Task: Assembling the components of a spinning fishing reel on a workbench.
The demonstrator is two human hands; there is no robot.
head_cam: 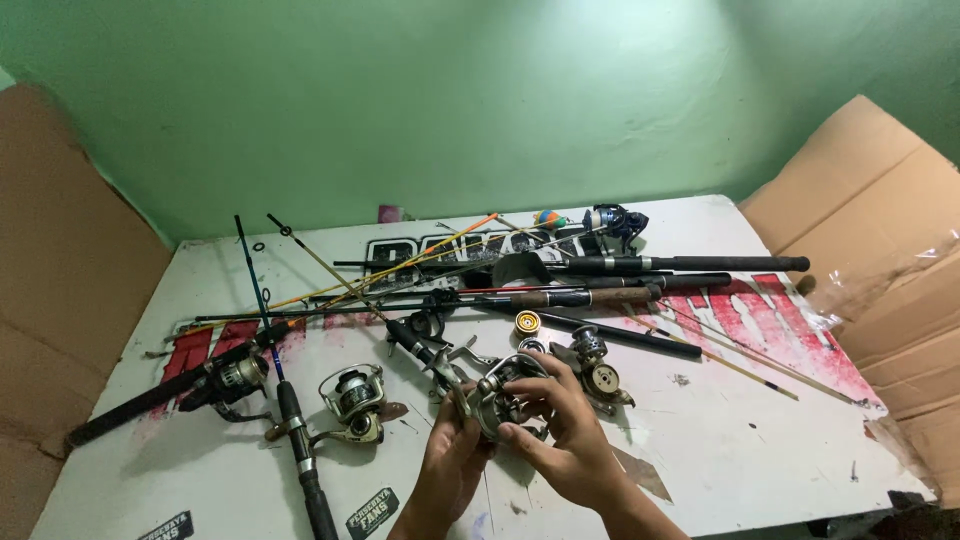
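Observation:
Both my hands hold one silver spinning reel [505, 392] over the front middle of the white table [730, 450]. My left hand [448, 462] grips its underside from the left. My right hand [563, 440] wraps over its right side, fingers on the spool. A rod with a black handle [415, 345] runs up and left from the reel. Another silver reel [352, 403] lies to the left of my hands, and a third reel [592, 366] lies just behind my right hand. A small gold spool [527, 322] sits beyond them.
Several fishing rods [600, 266] lie crossed over the back half of the table. A black rod with a reel [225, 380] lies at the left, and another black handle [303, 460] points toward me. Cardboard sheets [870, 220] flank both sides. A green wall stands behind.

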